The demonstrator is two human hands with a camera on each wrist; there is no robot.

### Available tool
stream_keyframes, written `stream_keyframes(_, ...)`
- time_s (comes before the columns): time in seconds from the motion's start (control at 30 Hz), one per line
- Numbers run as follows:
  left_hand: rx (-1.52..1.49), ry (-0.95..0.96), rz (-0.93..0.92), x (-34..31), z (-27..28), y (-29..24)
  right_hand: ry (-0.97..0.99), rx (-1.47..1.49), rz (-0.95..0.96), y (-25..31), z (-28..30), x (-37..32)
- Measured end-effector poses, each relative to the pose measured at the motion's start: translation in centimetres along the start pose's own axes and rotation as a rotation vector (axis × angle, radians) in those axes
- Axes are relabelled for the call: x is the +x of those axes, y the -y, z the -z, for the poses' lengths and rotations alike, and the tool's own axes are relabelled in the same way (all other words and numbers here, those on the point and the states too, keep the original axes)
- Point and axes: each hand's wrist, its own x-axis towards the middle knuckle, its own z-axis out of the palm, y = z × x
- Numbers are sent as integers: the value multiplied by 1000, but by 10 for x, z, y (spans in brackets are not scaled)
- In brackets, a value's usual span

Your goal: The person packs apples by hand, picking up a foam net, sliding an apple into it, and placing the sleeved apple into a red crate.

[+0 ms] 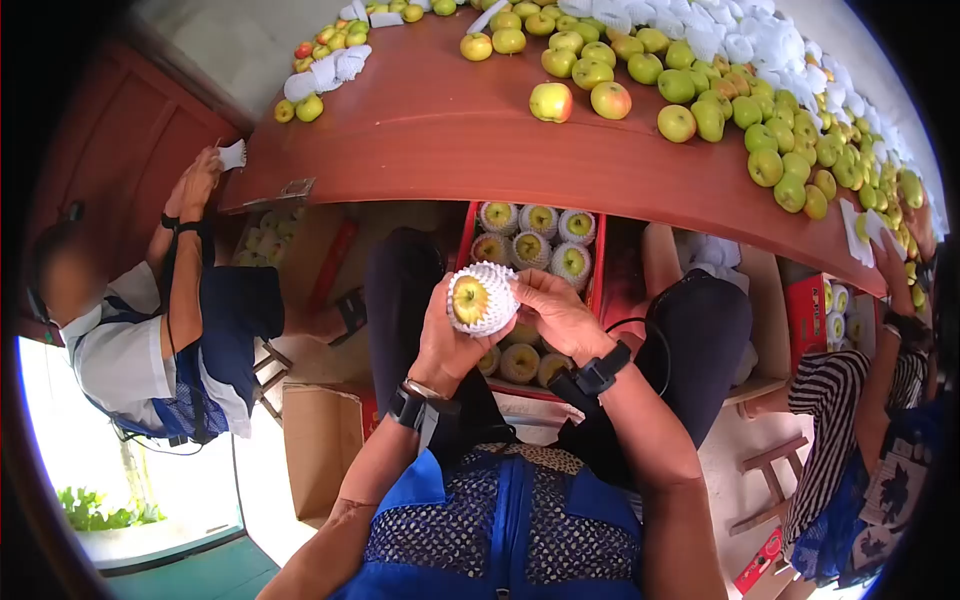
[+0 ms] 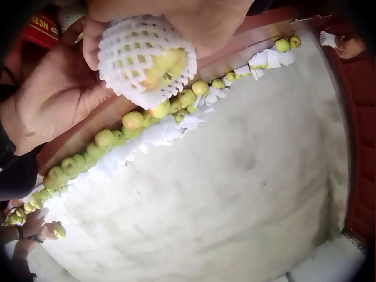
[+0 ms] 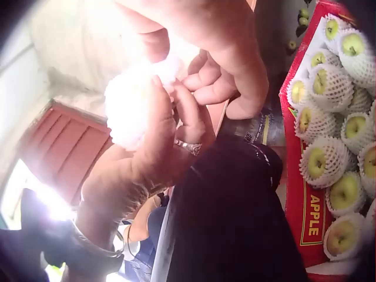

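A yellow-green apple (image 1: 468, 300) sits inside a white foam net (image 1: 496, 312), its stem end showing through the opening. My left hand (image 1: 440, 345) grips the netted apple from the side and below, thumb along it. From the other side, my right hand (image 1: 562, 315) pinches the rim of the net between thumb and fingers. In the left wrist view the net's mesh (image 2: 120, 56) is stretched around most of the fruit. Glare washes out the net (image 3: 130, 108) in the right wrist view.
Below my hands, a red carton (image 3: 296, 194) holds several netted apples (image 3: 320, 161). Loose apples (image 1: 690, 85) and white foam nets (image 1: 735, 45) cover parts of the red-brown table (image 1: 420, 120). People sit at both sides, one with a net in hand (image 1: 203, 175). An open cardboard box (image 1: 320, 450) stands at left.
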Motion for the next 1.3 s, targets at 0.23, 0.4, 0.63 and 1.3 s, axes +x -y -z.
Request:
stream_keyframes(0.23, -22, -77, -62, 3, -6, 3, -211, -194, 290, 18, -5, -6)
stream_keyframes(0.4, -95, -28, -101, 18, 25, 15, -187, -1276, 677, 22, -39, -23)
stream_keyframes(0.63, 58, -137, -81, 20, 63, 10, -258, -1065, 490, -46, -46, 0)
stream_keyframes(1.3, 265, -375, 267, 55, 128, 55, -543, -1133, 31, -82, 51, 22)
